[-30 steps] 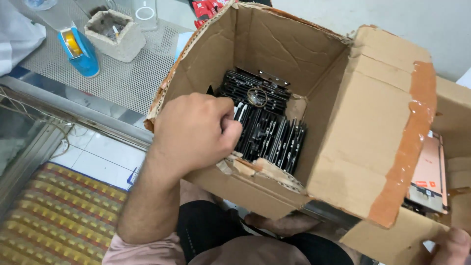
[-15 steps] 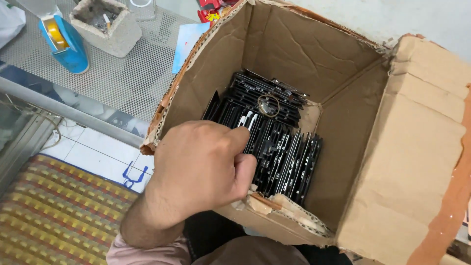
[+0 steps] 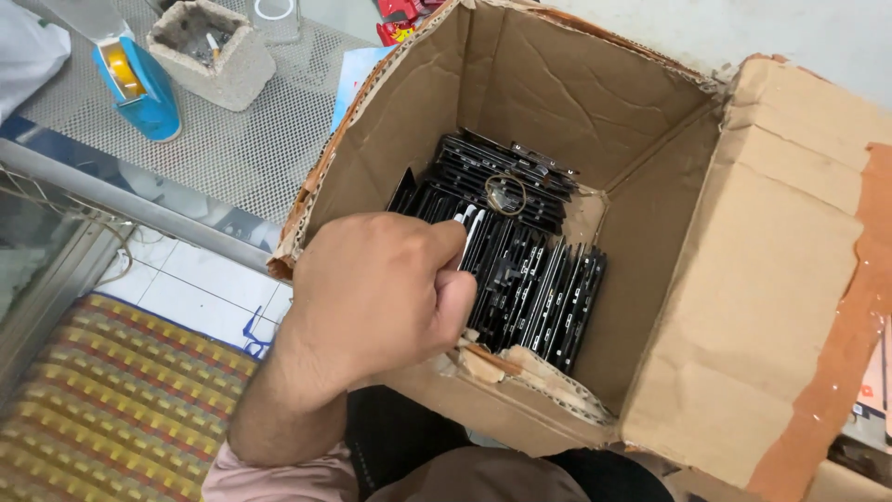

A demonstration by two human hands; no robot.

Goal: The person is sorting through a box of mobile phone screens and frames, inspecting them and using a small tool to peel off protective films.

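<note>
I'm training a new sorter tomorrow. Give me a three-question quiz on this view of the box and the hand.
1. True or false: the black panels stand on edge in the cardboard box.
2. What loops round the stack at the far end of the box? A) a rubber band B) a blue ribbon C) a metal chain
3. Fill in: on the mesh table, the tape dispenser is coloured ____.

Key
1. True; the left hand reaches in among them, its grip hidden.
2. A, the rubber band.
3. Blue.
</note>
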